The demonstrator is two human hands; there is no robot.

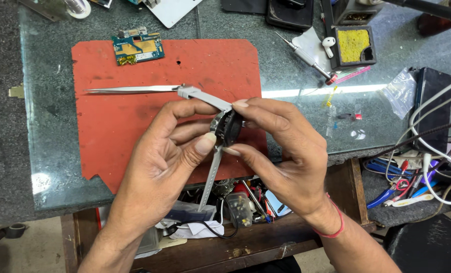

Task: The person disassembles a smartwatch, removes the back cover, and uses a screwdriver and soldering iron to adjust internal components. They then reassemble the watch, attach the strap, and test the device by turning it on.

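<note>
A smartwatch with a dark round case and a grey strap is held up over the near edge of a red mat. My left hand grips the case from the left, thumb pressed against its side. From the right, my right hand pinches the case between thumb and forefinger. One strap end points up-left and the other hangs down. Metal tweezers lie on the mat just beyond the strap.
A small blue circuit board rests at the mat's top edge. A screwdriver, a white earbud and a yellow sponge holder are at the back right. Cables and pliers crowd the right side. An open drawer below holds several small parts.
</note>
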